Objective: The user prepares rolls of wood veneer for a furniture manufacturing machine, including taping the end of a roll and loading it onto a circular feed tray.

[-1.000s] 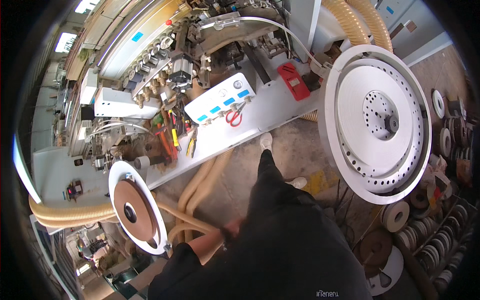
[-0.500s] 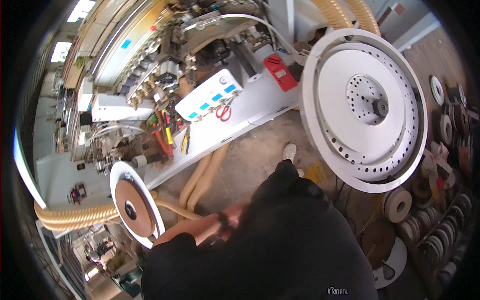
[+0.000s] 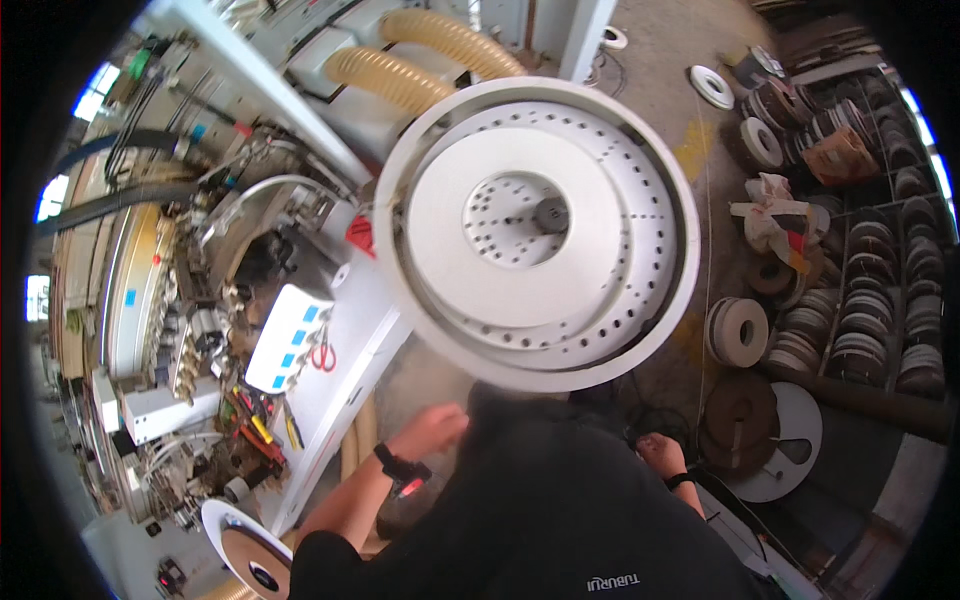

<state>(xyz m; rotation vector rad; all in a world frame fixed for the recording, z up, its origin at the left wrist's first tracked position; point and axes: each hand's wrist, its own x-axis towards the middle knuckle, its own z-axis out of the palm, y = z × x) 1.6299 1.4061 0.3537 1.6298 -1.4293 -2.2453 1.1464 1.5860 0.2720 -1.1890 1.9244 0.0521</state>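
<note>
My left hand (image 3: 438, 428), with a dark band on the wrist, hangs in front of my body with its fingers loosely curled. Nothing shows in it. On the other side, my right hand (image 3: 662, 455) is low beside my dark shirt, its fingers curled in and no object visible. Neither hand touches the machine. Straight ahead stands a large round white tub (image 3: 690, 230). Inside lie a disc drilled with holes and a pale thick ring (image 3: 440, 215), set around a dark hub knob (image 3: 552, 214).
A white workbench (image 3: 365, 325) on the left carries red-handled scissors (image 3: 322, 356), pliers and machine parts. Ribbed tan hoses (image 3: 390, 82) run behind the tub. At right, a rack (image 3: 865, 300) holds several rolls; a white reel (image 3: 795, 445) lies on the floor below.
My view has turned right, so the tub now sits near the centre and the bench farther left. My right hand has come into view; my left hand shows more clearly.
</note>
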